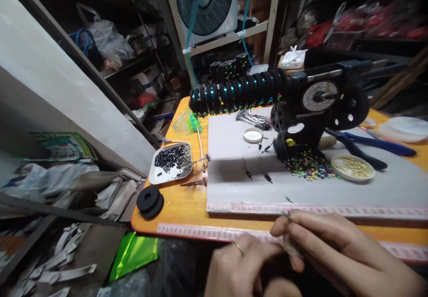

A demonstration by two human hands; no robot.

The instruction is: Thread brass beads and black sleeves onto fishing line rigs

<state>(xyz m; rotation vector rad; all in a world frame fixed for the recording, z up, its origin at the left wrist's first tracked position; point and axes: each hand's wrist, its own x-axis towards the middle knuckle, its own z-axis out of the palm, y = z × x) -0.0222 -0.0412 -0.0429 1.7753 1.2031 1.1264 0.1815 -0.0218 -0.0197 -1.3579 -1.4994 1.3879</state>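
My left hand [234, 266], with a ring on one finger, is closed at the bottom of the view. Its fingertips meet those of my right hand, and anything between them is hidden. My right hand [337, 243] pinches a small, thin grey piece [286, 215] by the front edge of the table; its kind is too small to tell. Just beyond the fingers, a tiny dark piece [289, 200] lies on the white board [230, 194]. Farther back on the board are small black pieces with thin stems [266, 177].
A black geared winding machine [321, 94] carries a row of black spools [240, 92]. Below it lie coloured beads [307, 163], a dish of gold-coloured bits [353, 167] and blue-handled pliers [377, 143]. Leftward are a tray of black tubes [171, 162], a black spool [150, 201] and measuring tape [200, 231].
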